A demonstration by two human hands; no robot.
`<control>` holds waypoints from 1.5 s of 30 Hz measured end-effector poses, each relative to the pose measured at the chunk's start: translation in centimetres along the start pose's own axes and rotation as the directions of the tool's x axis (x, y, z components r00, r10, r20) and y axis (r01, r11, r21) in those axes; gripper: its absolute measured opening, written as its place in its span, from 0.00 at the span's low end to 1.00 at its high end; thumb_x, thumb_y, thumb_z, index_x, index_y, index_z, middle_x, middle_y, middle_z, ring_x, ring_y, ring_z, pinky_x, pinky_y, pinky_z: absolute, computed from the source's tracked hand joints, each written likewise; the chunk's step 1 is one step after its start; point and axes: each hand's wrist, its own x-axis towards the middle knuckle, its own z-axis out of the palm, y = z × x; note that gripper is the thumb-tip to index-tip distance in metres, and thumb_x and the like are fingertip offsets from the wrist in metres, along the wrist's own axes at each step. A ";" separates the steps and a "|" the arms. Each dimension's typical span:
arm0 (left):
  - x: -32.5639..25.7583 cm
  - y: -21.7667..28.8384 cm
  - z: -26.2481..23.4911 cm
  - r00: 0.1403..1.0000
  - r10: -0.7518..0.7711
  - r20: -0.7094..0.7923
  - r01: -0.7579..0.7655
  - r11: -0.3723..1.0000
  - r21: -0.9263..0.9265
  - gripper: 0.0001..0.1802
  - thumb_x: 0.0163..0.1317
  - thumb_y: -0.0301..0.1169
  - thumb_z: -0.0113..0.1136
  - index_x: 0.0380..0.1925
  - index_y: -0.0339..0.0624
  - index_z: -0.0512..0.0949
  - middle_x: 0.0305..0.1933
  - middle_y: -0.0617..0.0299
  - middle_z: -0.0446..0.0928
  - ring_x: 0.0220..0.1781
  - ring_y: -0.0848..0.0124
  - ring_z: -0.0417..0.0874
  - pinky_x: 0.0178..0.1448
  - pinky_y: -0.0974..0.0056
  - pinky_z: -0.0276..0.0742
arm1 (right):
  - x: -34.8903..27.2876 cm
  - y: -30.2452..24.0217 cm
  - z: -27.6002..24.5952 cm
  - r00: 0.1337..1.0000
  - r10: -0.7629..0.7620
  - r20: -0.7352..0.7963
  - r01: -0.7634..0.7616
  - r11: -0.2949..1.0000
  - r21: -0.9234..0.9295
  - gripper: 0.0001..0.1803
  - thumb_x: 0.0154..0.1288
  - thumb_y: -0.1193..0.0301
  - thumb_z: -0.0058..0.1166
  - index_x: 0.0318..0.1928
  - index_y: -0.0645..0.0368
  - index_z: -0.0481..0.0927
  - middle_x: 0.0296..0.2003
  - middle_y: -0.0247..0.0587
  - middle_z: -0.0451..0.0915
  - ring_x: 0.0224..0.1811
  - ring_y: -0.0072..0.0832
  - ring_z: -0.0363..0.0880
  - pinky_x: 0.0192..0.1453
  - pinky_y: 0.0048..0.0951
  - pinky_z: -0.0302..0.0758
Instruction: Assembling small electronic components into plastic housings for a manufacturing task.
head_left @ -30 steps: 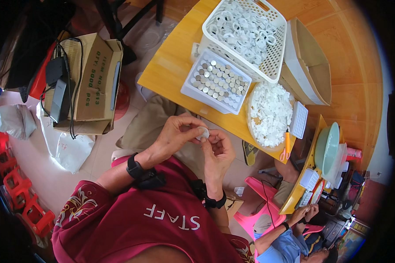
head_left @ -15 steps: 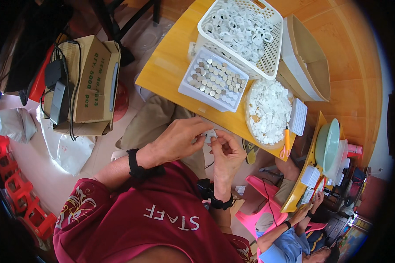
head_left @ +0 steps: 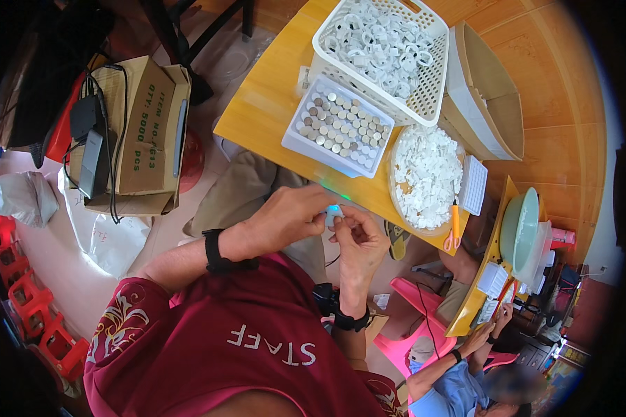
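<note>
Left hand: the left hand (head_left: 285,219) comes in from the left, fingertips pressed together on a small white part (head_left: 334,212), right at the near edge of the yellow table (head_left: 257,104).
Right hand: the right hand (head_left: 358,243) rises from below, thumb and forefinger closed up against the same piece from the right.
Grip: both hands pinch it at once, fingertips touching across it; nothing spread.
Small white part: held in the air between the two hands, over the lap, just short of the table edge. It is tiny, with a bluish glint; its exact shape and its long axis cannot be made out, though it looks like one of the white rings.
Which way it lies: it sits at the left fingertips and directly above the right thumb, so neither hand has to reach; the left covers more of it.
Tray of round metal pieces: the white tray (head_left: 337,125) lies straight ahead of the pinch on the table, the nearest container.
Basket: a white basket (head_left: 435,80) of white rings stands beyond the tray, touching it.
Bowl: a round bowl (head_left: 428,174) heaped with white bits sits to the right of the tray, orange-handled scissors (head_left: 453,226) at its rim.
Off to the left: a cardboard box (head_left: 146,132) on the floor.
</note>
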 end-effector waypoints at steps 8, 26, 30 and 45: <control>0.8 0.6 -0.6 0.846 -0.422 0.327 0.440 0.204 -0.875 0.07 0.54 0.23 0.55 0.35 0.36 0.76 0.37 0.63 0.73 0.39 0.75 0.75 0.42 0.70 0.74 | -0.1 -1.0 0.0 0.984 -0.149 -0.096 0.147 0.989 -0.028 0.08 0.52 0.85 0.55 0.33 0.63 0.78 0.24 0.31 0.73 0.26 0.16 0.75 0.29 0.15 0.70; 2.8 5.0 -4.3 0.838 -0.439 0.325 0.387 0.056 -0.921 0.10 0.51 0.17 0.52 0.34 0.35 0.77 0.37 0.62 0.75 0.41 0.75 0.74 0.46 0.70 0.70 | -0.2 -6.8 -0.1 0.956 -0.289 -0.041 0.289 0.957 -0.003 0.08 0.50 0.85 0.56 0.32 0.65 0.78 0.29 0.37 0.76 0.26 0.17 0.74 0.29 0.15 0.69; 1.1 4.0 -5.3 0.864 -0.399 0.307 0.351 0.040 -0.935 0.10 0.52 0.17 0.54 0.35 0.35 0.76 0.35 0.61 0.74 0.40 0.74 0.75 0.46 0.69 0.70 | -1.4 -6.8 1.9 0.955 -0.291 -0.050 0.291 0.957 0.000 0.08 0.51 0.86 0.55 0.33 0.66 0.78 0.29 0.38 0.76 0.26 0.16 0.75 0.30 0.15 0.71; -3.1 3.5 -11.1 0.798 0.035 0.601 0.580 0.225 -0.783 0.18 0.60 0.30 0.55 0.50 0.39 0.69 0.40 0.65 0.72 0.39 0.80 0.75 0.42 0.74 0.72 | 11.6 -21.3 -8.9 0.707 -0.623 -0.335 0.493 0.774 -0.398 0.06 0.59 0.77 0.51 0.36 0.66 0.76 0.29 0.36 0.75 0.29 0.20 0.73 0.29 0.17 0.70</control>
